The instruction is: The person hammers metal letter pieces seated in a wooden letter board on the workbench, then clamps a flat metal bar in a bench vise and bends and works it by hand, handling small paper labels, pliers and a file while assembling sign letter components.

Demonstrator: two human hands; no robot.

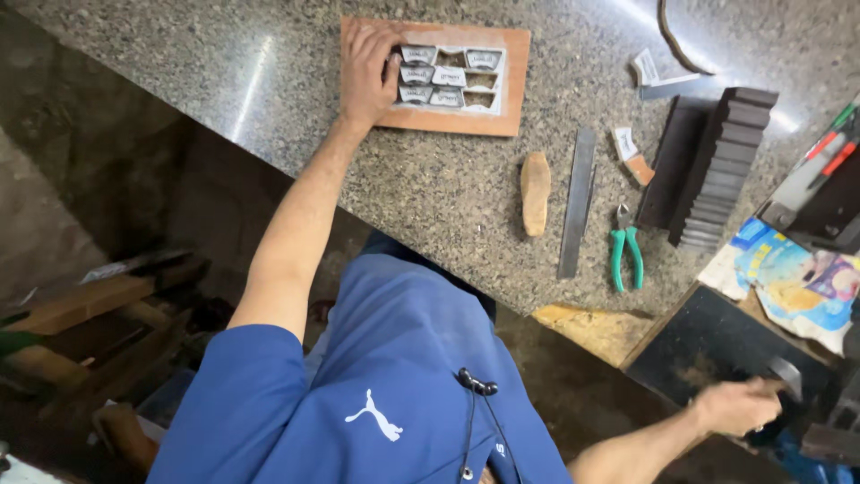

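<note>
My left hand (369, 73) rests flat on the left part of an orange-brown wooden mould board (511, 85) on the speckled granite counter (224, 81). Its fingertips touch small grey metal pieces (448, 76) set in the board's white recess. My right hand (736, 405) reaches low to the right, below the counter. Its fingers are closed around a dark object with a shiny metal part (786, 375); what that object is stays unclear.
On the counter lie a tan wooden block (536, 192), a long flat metal file (578, 201), green-handled pliers (626, 255), a stack of dark slabs (726, 161) and colourful printed wrappers (793, 278). A dark tray (708, 345) sits lower right. Wooden planks (81, 305) lie on the floor at left.
</note>
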